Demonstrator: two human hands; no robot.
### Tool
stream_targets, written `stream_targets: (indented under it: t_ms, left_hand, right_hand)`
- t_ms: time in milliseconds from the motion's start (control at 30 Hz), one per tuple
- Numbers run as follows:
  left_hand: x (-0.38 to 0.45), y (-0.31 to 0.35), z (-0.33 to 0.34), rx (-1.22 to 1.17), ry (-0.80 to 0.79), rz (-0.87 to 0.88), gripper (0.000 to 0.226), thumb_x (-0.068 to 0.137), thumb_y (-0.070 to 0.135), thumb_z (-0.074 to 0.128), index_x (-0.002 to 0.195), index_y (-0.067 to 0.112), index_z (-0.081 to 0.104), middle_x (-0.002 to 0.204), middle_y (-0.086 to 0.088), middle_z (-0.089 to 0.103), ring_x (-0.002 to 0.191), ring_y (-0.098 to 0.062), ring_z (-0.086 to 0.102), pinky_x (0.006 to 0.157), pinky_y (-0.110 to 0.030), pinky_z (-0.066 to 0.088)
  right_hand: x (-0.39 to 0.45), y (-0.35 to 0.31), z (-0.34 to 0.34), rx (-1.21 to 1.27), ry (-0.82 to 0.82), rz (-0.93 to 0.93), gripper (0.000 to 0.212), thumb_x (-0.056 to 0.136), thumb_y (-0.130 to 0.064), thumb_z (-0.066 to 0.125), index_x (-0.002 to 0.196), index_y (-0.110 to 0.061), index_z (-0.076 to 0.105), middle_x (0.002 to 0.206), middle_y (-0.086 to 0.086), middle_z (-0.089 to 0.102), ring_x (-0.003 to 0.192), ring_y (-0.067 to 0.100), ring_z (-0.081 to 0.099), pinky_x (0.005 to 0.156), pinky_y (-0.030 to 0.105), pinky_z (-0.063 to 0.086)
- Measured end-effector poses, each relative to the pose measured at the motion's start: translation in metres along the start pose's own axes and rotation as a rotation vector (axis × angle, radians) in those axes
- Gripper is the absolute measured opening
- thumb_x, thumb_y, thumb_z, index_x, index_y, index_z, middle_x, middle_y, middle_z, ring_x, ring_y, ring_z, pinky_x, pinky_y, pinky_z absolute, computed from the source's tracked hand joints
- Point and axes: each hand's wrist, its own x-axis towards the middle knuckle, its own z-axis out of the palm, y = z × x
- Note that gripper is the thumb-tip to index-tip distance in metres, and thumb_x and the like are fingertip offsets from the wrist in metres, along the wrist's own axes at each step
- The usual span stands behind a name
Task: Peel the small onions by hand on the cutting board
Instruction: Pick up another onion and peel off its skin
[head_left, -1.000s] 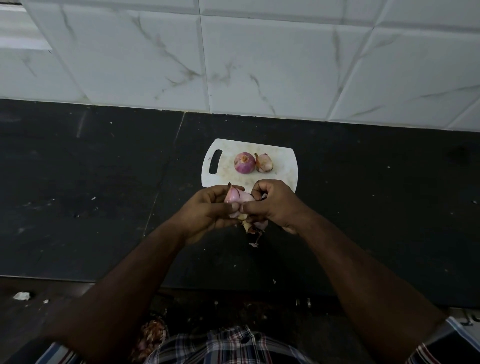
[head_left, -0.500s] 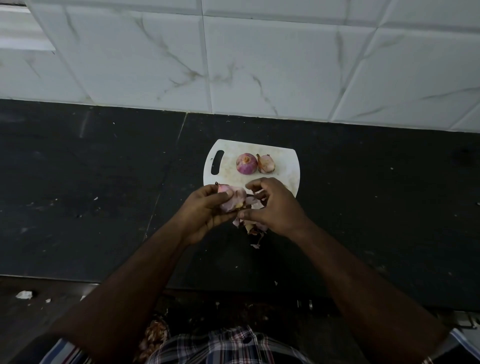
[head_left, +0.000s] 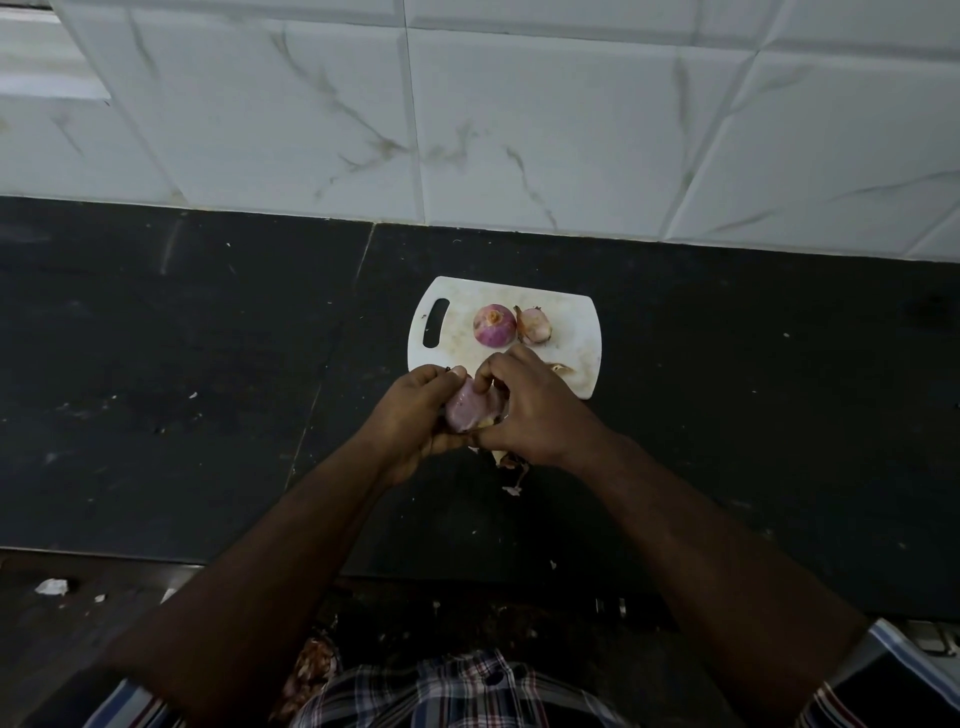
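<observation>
Mid-peel. Left hand (head_left: 415, 410) cups pale onion (head_left: 475, 413) from left; right hand (head_left: 530, 410) pinches its top skin from right, above cutting board (head_left: 454, 299) near edge. Next, likely: strip loosened skin. Two onions (head_left: 494, 325) wait on board beyond

- The light is dim and bluish; my forearms and shirt at the near edge sink into shadow.
- The tiled wall (head_left: 519, 114) on the far side is the brightest area, evenly lit, without glare.
- The dark surface (head_left: 182, 364) gives only faint sheen.
- Tile lines bow toward the edges, a wide-angle distortion.
- My hands look slightly soft; detail between them is murky.
</observation>
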Motion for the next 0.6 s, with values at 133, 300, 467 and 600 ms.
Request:
stream_targets:
  t_ms: [133,300,467,600]
  left_hand:
    - [0.001,0.0,-0.001,0.033,0.015,-0.006,0.025,0.103,0.028,0.057,0.11,0.004,0.061,0.102,-0.016,0.074,0.081,-0.023,0.075,0.061,-0.035,0.061]
    - [0.0,0.0,0.0,0.018,0.01,-0.018,0.029,0.105,0.025,0.053,0.119,0.002,0.06,0.096,-0.013,0.076,0.078,-0.022,0.076,0.061,-0.035,0.061]
    - [0.002,0.004,-0.004,0.006,-0.002,-0.053,0.031,0.107,0.022,0.044,0.121,0.003,0.064,0.102,-0.015,0.074,0.078,-0.025,0.076,0.064,-0.041,0.063]
    - [0.002,0.003,-0.004,0.013,0.002,-0.069,0.032,0.104,0.02,0.043,0.116,0.0,0.067,0.107,-0.021,0.073,0.08,-0.028,0.075,0.068,-0.044,0.064]
  right_hand:
    - [0.001,0.004,0.002,-0.005,-0.015,0.006,0.043,0.063,-0.026,0.087,0.09,-0.025,0.054,0.097,-0.005,0.045,0.085,0.013,0.051,0.073,0.039,0.053]
    - [-0.002,0.01,0.004,-0.007,-0.002,-0.009,0.038,0.066,-0.03,0.086,0.089,-0.02,0.057,0.097,-0.003,0.049,0.084,0.012,0.052,0.071,0.04,0.053]
    - [-0.005,0.012,0.001,0.025,-0.003,-0.11,0.047,0.068,-0.034,0.088,0.103,-0.025,0.059,0.108,-0.008,0.051,0.098,0.01,0.053,0.08,0.025,0.05]
    - [-0.003,0.018,0.002,-0.028,0.027,-0.145,0.04,0.068,-0.034,0.088,0.095,-0.017,0.064,0.097,-0.004,0.054,0.086,0.009,0.05,0.072,0.025,0.045]
